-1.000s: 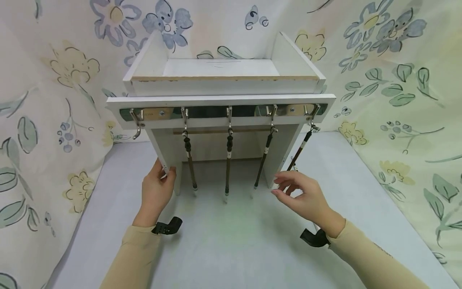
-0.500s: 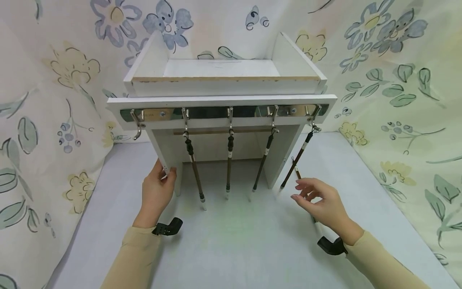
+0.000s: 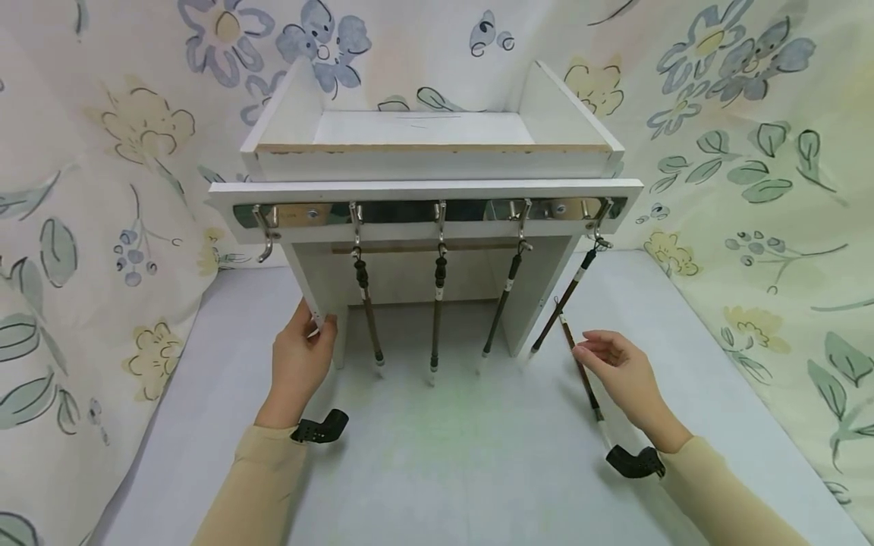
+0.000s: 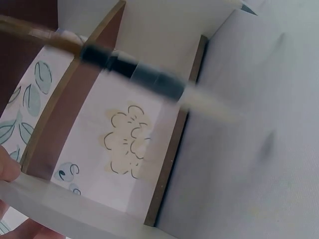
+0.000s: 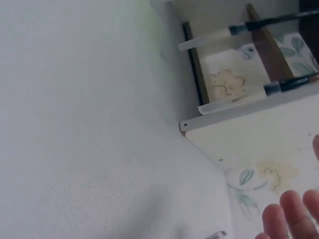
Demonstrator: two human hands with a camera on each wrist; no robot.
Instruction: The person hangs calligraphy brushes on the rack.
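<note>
Left hand (image 3: 300,362): clasped on the left leg panel of the white wooden hook rack (image 3: 423,193), as before.
Right hand (image 3: 624,375): off the rack's right leg now, fingers loosely spread, nothing held, just touching the loose brown calligraphy brush (image 3: 580,369) lying on the grey tabletop (image 3: 464,470).
Four hung brushes (image 3: 437,303): settling on their hooks.
Meaning: probably the lying brush goes next.

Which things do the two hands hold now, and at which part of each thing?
The left hand grips the front edge of the white rack's left side panel. The right hand holds nothing; its fingers reach toward the brush lying on the table.
</note>
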